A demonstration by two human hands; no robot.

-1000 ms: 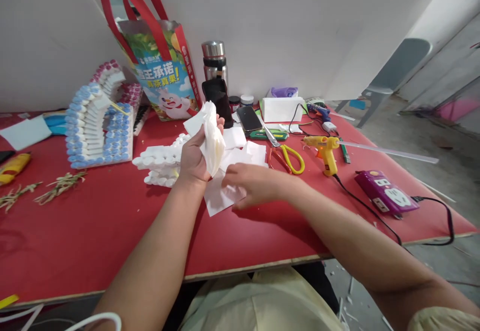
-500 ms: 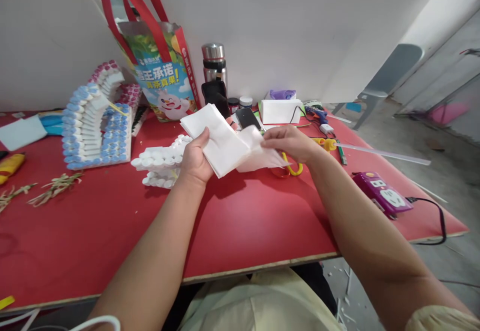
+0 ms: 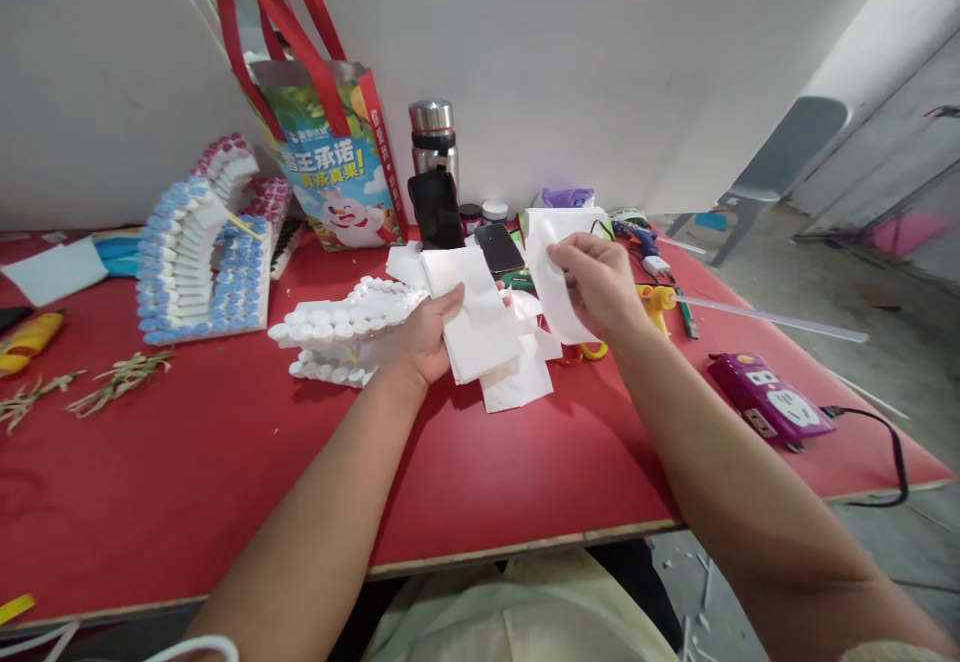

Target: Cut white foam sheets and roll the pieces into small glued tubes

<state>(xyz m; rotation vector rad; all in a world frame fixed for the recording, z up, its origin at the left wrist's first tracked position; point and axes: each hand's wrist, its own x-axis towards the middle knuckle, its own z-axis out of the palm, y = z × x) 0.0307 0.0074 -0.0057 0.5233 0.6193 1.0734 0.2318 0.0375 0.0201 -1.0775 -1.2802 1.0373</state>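
Holding paper stack (image 3: 481, 320): left grip (image 3: 429, 338); loose sheet (image 3: 550, 280): right grip (image 3: 604, 284); tote bag (image 3: 341, 177) standing, contents unclear.

Left hand (image 3: 431, 338): frame centre, grip closed. Right hand (image 3: 602, 284): right of centre, slightly higher, fingers (image 3: 576, 255) pinched. Forearms (image 3: 341, 487) extend from lower edge.

A printed shopping bag (image 3: 349, 167) with red handles stands before a white panel (image 3: 570, 72); just right of it rises a steel flask (image 3: 433, 120); dried stalks (image 3: 124, 380) lie at the left of the red table (image 3: 225, 482); a purple socket box (image 3: 761, 394) lies at its right; beyond stands a grey chair (image 3: 791, 147).
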